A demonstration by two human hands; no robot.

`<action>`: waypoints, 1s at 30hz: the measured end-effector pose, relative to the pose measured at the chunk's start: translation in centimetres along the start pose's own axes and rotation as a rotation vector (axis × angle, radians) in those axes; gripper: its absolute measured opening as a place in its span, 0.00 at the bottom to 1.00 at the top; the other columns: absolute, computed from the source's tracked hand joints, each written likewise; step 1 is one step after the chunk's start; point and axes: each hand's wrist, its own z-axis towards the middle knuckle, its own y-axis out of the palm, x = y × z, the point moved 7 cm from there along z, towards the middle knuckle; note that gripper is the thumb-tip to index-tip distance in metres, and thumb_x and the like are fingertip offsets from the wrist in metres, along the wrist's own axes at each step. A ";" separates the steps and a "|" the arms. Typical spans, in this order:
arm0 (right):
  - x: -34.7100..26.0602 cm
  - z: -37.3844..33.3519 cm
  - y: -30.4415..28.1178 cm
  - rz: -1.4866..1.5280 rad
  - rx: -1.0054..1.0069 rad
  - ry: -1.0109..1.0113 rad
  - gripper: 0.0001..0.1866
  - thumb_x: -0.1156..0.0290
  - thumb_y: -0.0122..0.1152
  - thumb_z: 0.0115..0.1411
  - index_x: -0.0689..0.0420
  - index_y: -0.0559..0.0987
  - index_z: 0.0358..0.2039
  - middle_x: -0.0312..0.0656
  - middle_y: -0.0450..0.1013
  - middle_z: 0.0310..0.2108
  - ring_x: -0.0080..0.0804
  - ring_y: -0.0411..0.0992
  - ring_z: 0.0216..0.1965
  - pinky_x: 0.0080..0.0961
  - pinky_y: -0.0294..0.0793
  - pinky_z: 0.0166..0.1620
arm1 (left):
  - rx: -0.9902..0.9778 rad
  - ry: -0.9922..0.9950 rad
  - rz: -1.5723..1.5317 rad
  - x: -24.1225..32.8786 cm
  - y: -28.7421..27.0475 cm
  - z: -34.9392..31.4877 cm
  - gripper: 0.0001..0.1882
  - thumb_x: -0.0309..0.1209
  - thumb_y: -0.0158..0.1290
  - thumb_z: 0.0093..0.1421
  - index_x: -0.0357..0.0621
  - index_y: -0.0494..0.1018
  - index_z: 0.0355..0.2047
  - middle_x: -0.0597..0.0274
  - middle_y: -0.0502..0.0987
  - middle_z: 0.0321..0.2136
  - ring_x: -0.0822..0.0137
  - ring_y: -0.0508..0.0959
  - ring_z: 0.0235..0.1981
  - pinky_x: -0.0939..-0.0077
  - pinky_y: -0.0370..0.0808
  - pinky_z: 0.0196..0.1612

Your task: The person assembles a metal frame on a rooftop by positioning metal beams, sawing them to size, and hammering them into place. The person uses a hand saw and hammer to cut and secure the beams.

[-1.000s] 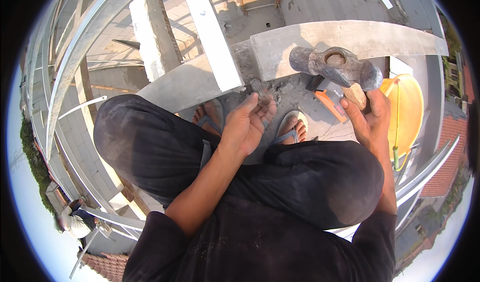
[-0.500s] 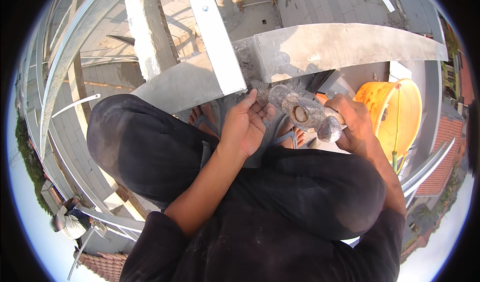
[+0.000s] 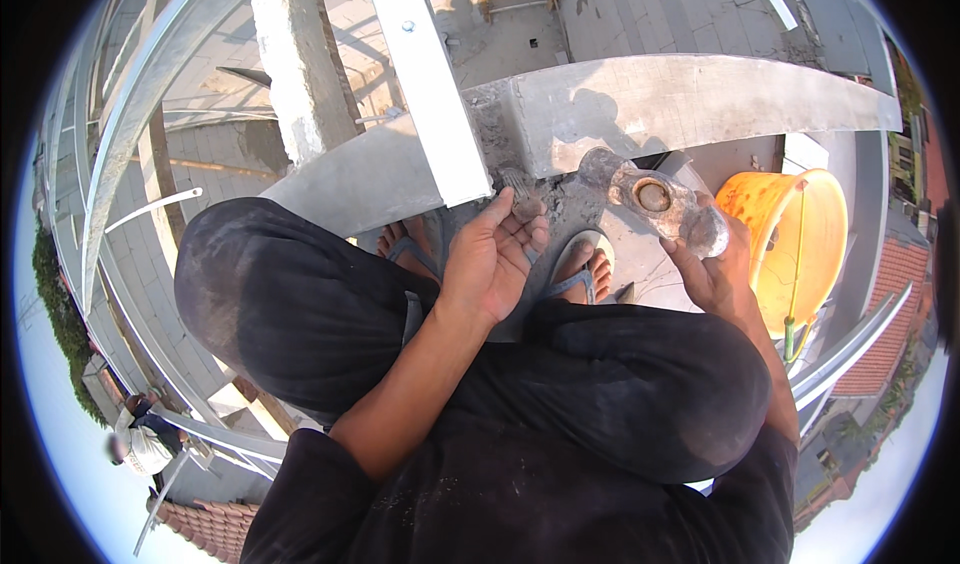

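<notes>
Black shirt: filling the nearest part of the view, at the bottom.
Hammer: hanging head-up in the air on the right, level with the left hand's work, its head standing apart from the grey piece; no blow is landing.
Right hand: keeping a narrow grip, holding the hammer below its head; the handle is mostly hiding.
Left hand: curling palm-up, its grip narrow, seemingly holding the grey piece between thumb and fingers.
Grey piece: showing a blunt, rough end, perhaps a chisel's; its lower part is hiding, so its kind is staying uncertain.
Trousers: covering two bent knees, one on each side of the left forearm.
Sandals: resting below the hands, close to the rubble.
Rubble: lying loose in the gap, suggesting that some breaking is done.
Right beam and left beam: flanking the gap, looking largely whole; rough matter is remaining between them, so the chipping is probably only partway.
White bar: crossing the left beam, ending beside the left hand.
Bucket: standing orange and tilted, beyond the right hand.
Co-worker: bending far off, at lower left.
</notes>
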 end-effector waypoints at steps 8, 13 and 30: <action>-2.0 0.9 1.2 -0.081 -0.012 -0.327 0.19 0.71 0.75 0.50 0.60 0.76 0.40 0.47 0.75 0.29 0.50 0.77 0.28 0.39 0.79 0.34 | 0.037 0.056 -0.002 0.1 0.4 0.3 0.16 0.36 0.49 0.75 0.33 0.73 0.49 0.55 0.79 0.42 0.61 0.80 0.45 0.63 0.79 0.52; -2.0 0.7 3.6 -0.137 -0.127 -0.347 0.23 0.67 0.77 0.48 0.57 0.74 0.40 0.43 0.74 0.30 0.47 0.76 0.27 0.40 0.76 0.30 | 0.061 0.037 0.018 -0.4 -0.9 1.1 0.16 0.37 0.50 0.75 0.35 0.74 0.49 0.55 0.79 0.44 0.62 0.80 0.48 0.61 0.77 0.57; -3.1 -0.4 4.0 -0.194 -0.077 -0.323 0.18 0.67 0.74 0.51 0.54 0.72 0.37 0.40 0.71 0.27 0.45 0.76 0.26 0.42 0.74 0.27 | 0.084 0.062 0.034 0.1 -0.2 0.0 0.15 0.36 0.52 0.73 0.32 0.74 0.44 0.56 0.78 0.44 0.60 0.79 0.46 0.55 0.77 0.61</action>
